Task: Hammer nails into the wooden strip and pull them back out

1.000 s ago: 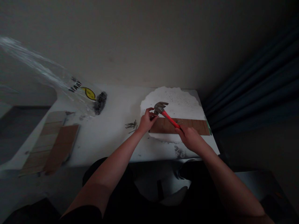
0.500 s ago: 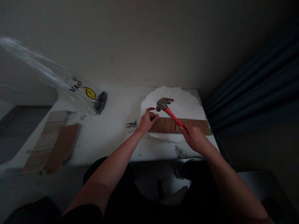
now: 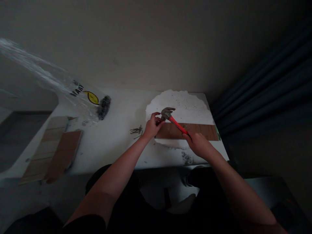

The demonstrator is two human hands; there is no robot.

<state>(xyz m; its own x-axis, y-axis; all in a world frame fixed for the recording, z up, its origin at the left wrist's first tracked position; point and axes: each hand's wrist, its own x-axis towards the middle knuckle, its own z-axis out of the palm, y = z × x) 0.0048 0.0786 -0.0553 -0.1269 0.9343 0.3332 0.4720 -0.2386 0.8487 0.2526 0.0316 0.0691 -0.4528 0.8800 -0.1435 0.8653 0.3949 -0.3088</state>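
Hammer (image 3: pixel 175 123) is held over the left end of the wooden board (image 3: pixel 197 131), long axis diagonal: red handle toward lower right, grey head pointing upper left. The right hand (image 3: pixel 198 144) is clenched round the handle end. The left hand (image 3: pixel 152 125) has its fingertips pinched together just beside the head; what they hold is too small to tell

A white counter (image 3: pixel 114 146) stands against the wall. At its right end lies a round white foam pad (image 3: pixel 192 105), with loose nails (image 3: pixel 136 130) just left of it. A clear plastic bag (image 3: pixel 73 92) rests toward the back left. Stacked wooden planks (image 3: pixel 52 151) lie on the left. Dark debris (image 3: pixel 187 158) speckles the front edge.
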